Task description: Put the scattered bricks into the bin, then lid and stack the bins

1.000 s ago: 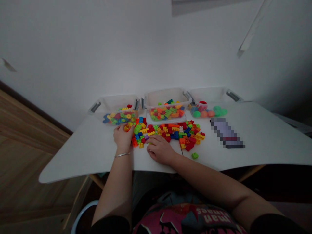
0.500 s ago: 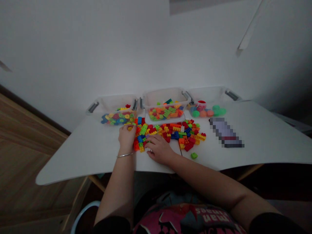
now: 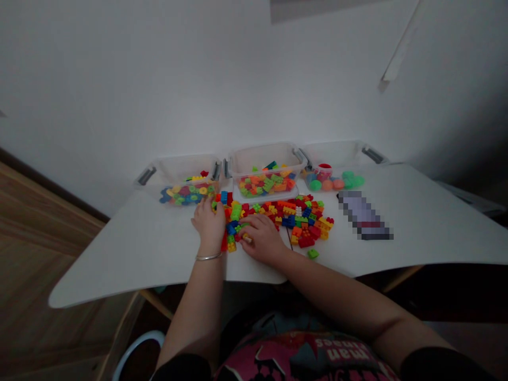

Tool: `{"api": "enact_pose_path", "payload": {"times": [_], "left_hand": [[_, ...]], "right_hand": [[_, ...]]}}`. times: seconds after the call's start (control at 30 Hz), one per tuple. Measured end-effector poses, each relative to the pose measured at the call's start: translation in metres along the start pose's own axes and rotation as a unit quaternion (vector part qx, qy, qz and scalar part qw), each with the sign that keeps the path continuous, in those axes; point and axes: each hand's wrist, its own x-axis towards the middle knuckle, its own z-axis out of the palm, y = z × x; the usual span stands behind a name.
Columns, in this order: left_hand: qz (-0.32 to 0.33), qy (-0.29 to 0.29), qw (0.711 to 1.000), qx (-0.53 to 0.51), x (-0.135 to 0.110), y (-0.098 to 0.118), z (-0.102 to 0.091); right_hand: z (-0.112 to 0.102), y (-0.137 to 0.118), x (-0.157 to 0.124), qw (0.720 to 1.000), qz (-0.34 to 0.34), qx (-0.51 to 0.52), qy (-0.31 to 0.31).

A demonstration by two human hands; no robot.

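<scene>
A pile of colourful plastic building blocks (image 3: 291, 211) is spread over a white table. My left hand (image 3: 209, 222), a silver bangle on its wrist, rests at the pile's left edge, close to the left bin. Its thumb stands apart from its fingers, with yellow and green blocks beside them. Over the pile's front left part, my right hand (image 3: 264, 238) has its fingers curled, and a small yellowish piece (image 3: 246, 238) shows by the thumb. What lies beneath its palm is hidden. Blue, green and yellow blocks (image 3: 232, 235) lie between the two hands.
Behind the pile stand three clear bins: the left bin (image 3: 178, 169) holds mixed pieces, the middle bin (image 3: 262, 170) blocks, the right bin (image 3: 337, 159) round green and orange pieces. A blurred-out phone-like object (image 3: 363, 214) lies right. One green block (image 3: 313, 254) sits near the front.
My left hand has shifted slightly right, its fingers reaching a little farther back. My right fingers have curled closer over the blocks, and the yellowish piece now shows by the thumb.
</scene>
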Motion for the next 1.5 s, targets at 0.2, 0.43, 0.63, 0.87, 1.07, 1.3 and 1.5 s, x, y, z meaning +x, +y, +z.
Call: {"api": "enact_pose_path", "payload": {"times": [0.2,0.43,0.63,0.87,1.07,1.3,1.5], "left_hand": [[0.177,-0.035,0.983,-0.016,-0.014,0.028,-0.003],[0.351,-0.147,0.925,0.002,-0.044,0.072,0.016],[0.382,-0.167,0.905,0.081,-0.051,0.072,0.033],[0.361,-0.195,0.907,0.093,-0.045,0.064,0.039],[0.353,-0.197,0.911,0.08,-0.045,0.063,0.04],[0.346,-0.173,0.92,0.063,-0.047,0.063,0.039],[0.368,-0.159,0.915,0.04,-0.045,0.063,0.038]], "right_hand": [[-0.052,0.027,-0.007,0.998,0.04,-0.049,0.027],[-0.092,0.066,-0.046,0.987,0.08,-0.133,-0.046],[-0.092,0.077,-0.057,0.988,0.043,-0.105,-0.103],[-0.083,0.087,-0.054,0.992,0.05,-0.071,-0.087],[-0.078,0.09,-0.049,0.997,0.067,-0.016,-0.028],[-0.085,0.096,-0.037,0.965,0.221,0.078,0.119],[-0.125,0.111,0.022,0.922,0.188,0.184,0.285]]}}
